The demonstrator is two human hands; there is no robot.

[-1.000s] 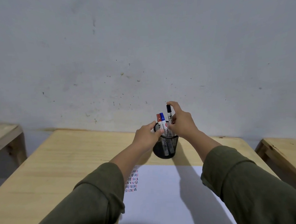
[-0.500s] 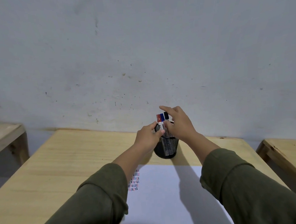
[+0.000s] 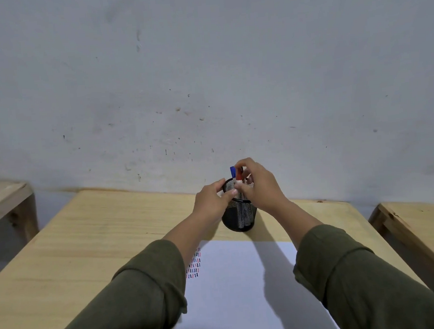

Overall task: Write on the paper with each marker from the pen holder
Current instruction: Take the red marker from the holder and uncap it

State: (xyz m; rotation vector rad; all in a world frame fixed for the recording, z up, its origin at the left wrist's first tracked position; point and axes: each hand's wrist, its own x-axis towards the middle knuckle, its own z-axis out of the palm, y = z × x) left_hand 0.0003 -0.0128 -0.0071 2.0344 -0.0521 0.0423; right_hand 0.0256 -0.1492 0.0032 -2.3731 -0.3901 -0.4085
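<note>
A single head-worn camera looks forward and slightly down across the bench (image 3: 87,237) toward a wall (image 3: 204,75). Both outstretched forearms fill the near foreground.

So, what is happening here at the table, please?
A person in green sleeves is working at a wooden table. The left hand steadies a black mesh pen holder, while the right hand pinches the red-capped marker standing in it beside the blue-capped marker. In front of the holder lies a white paper that already carries rows of short coloured strokes.
</note>
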